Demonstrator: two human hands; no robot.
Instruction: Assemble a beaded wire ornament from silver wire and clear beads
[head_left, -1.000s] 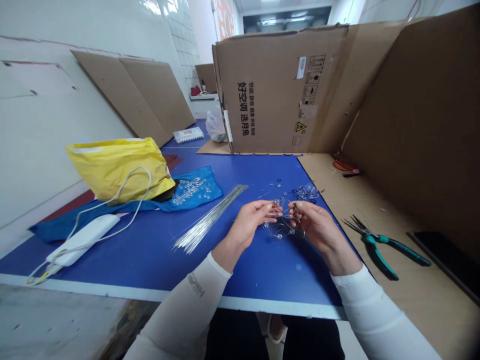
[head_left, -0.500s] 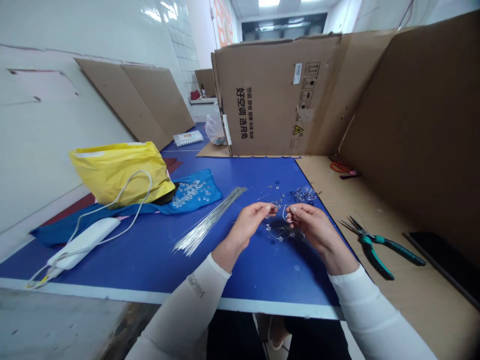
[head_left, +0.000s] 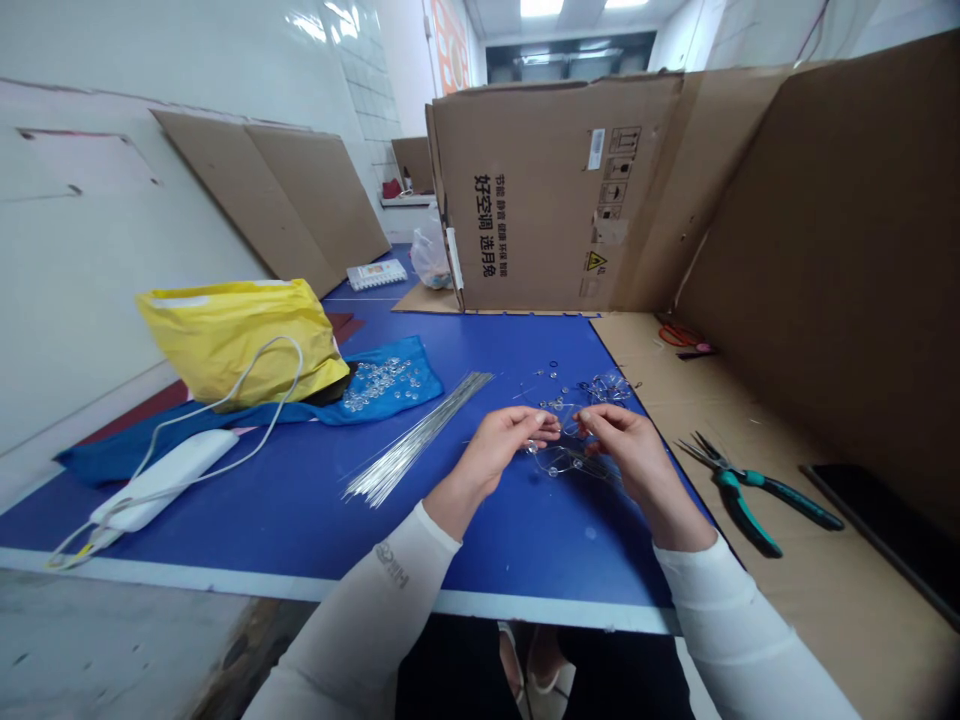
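Tall brown cardboard panels [head_left: 555,220] printed with black Chinese characters stand behind a glossy blue tabletop [head_left: 495,540] in the head view. Near its front, the left hand [head_left: 495,450] has thumb and fingers pressed together on a thin wire strand strung with clear round beads [head_left: 553,470]; the exact spot pinched is too small to tell. Thumb and forefinger of the right hand [head_left: 626,440] pinch the same strand, which loops between and below the two hands, just above the tabletop. Just beyond the fingers lies a tangled cluster of clear beads and wire [head_left: 606,388]. Left of the hands rests a bundle of straight silver wires [head_left: 412,445], then a blue cloth [head_left: 427,368] bearing loose clear beads [head_left: 381,385], beside a crumpled yellow plastic bag [head_left: 232,330]. To the right, green-and-black long-nosed pliers [head_left: 741,510] lie open on flat brown cardboard [head_left: 645,350].
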